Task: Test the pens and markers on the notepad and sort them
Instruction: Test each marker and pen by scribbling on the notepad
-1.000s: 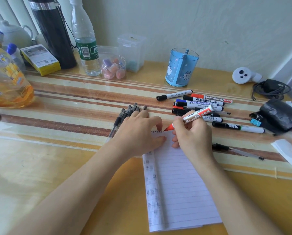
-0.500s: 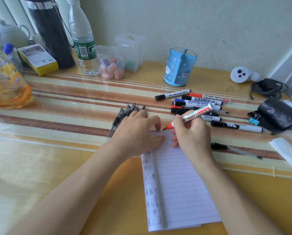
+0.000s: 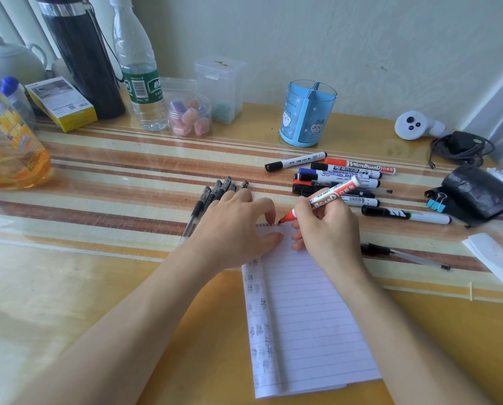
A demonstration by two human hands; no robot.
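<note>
Red whiteboard marker, white barrel with red band, uncapped, gripped in right hand; tip touches the top edge of the lined notepad. Left hand rests flat on the notepad's upper left corner, fingers relaxed, holding nothing. Smooth plastic markers are heaped just behind.

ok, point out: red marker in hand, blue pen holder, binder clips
red whiteboard marker (image 3: 332, 197), head view, barrel label.
blue pen holder (image 3: 294, 121), head view, front wall.
blue binder clips (image 3: 436, 204), head view, clip body.

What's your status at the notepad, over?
Left hand pressing notepad flat near its top. Right hand grips red whiteboard marker, tip at the page's top edge. Nothing in the way; marker pile lies just beyond.
</note>
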